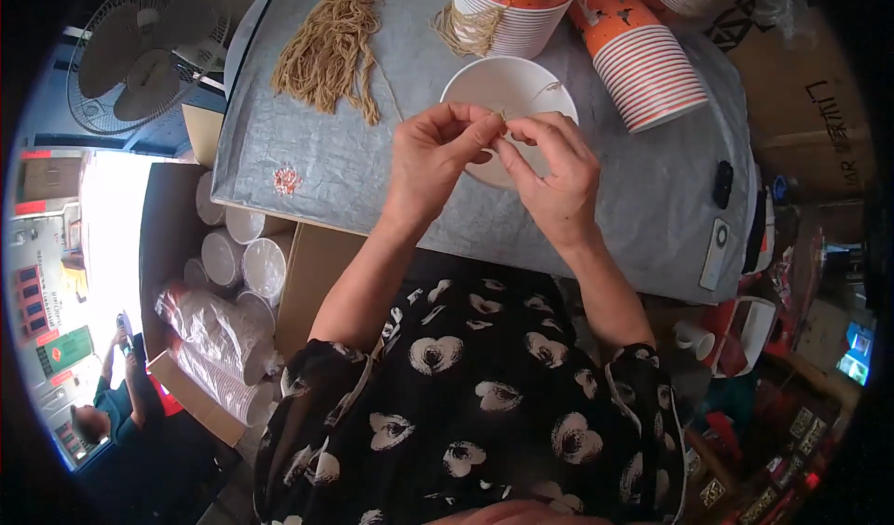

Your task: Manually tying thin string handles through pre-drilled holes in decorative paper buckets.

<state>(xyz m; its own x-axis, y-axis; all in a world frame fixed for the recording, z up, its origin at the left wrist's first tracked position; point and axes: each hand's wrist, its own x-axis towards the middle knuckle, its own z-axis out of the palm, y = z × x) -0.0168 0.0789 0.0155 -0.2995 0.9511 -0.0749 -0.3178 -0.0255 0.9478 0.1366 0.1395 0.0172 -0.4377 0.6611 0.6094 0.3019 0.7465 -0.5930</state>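
I see both hands meeting over the white paper cup (pixel 507 92), which lies on the grey-covered worktop (pixel 317 166) with its open mouth turned up toward me. My left hand (pixel 430 157) has its thumb and forefinger pinched shut on a thin tan string (pixel 504 115), and my right hand (pixel 551 173) pinches the same string just beside it, the fingertips of the two hands almost touching; I judge the tight pinches are there because the string is too fine to hold any looser. The string seems to run on toward the cup's rim, though I cannot tell whether it is fastened there. Within easy reach lie the supplies: a loose bundle of tan strings (pixel 335 40) to the upper left, a stack of orange-and-white cups (pixel 517 3) right behind the white cup, with a small tuft of string at its base, and a second stack tipped on its side (pixel 643 64) to the right. The worktop's near edge runs just under my wrists, so there is little room toward me; bare cloth lies open to the left, while a small black object (pixel 723 183) and a pale flat device (pixel 715 253) sit near the right edge.
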